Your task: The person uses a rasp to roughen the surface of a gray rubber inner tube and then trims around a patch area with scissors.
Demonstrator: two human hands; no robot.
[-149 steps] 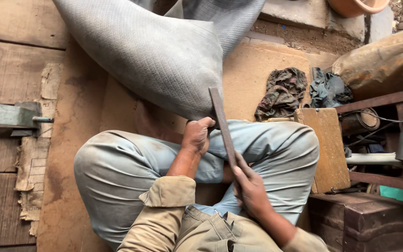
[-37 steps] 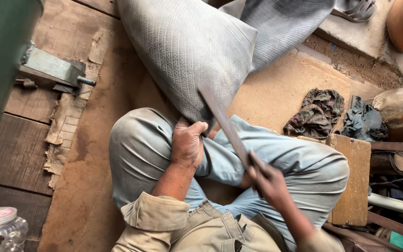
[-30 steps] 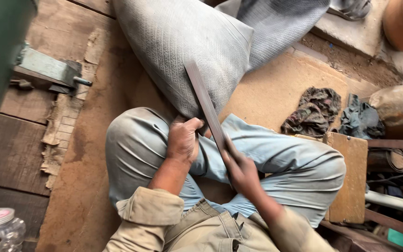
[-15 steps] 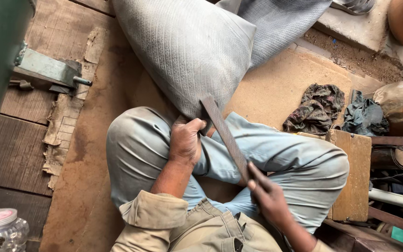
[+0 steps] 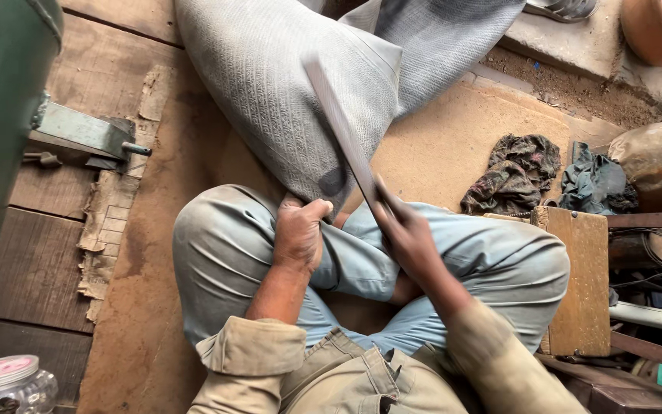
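Wooden floor, seated cross-legged, a long flat blade worked against a grey sack.

Head view: you sit on a plank floor (image 5: pixel 32 261) with a sheet of brown board under you. Your left hand (image 5: pixel 299 234) is closed tight on the bottom corner of the grey woven sack (image 5: pixel 285 92), pinning it on your knee. Your right hand (image 5: pixel 408 238) is wrapped round the lower end of the long flat blade (image 5: pixel 342 130), which slants up across the sack, blurred with motion. Rags (image 5: pixel 515 172) lie near a wooden box (image 5: pixel 576 284) on your right; a glass jar (image 5: pixel 13 383) stands at lower left. Judging by this, the work is mid-way: the sack shows no visible cut.
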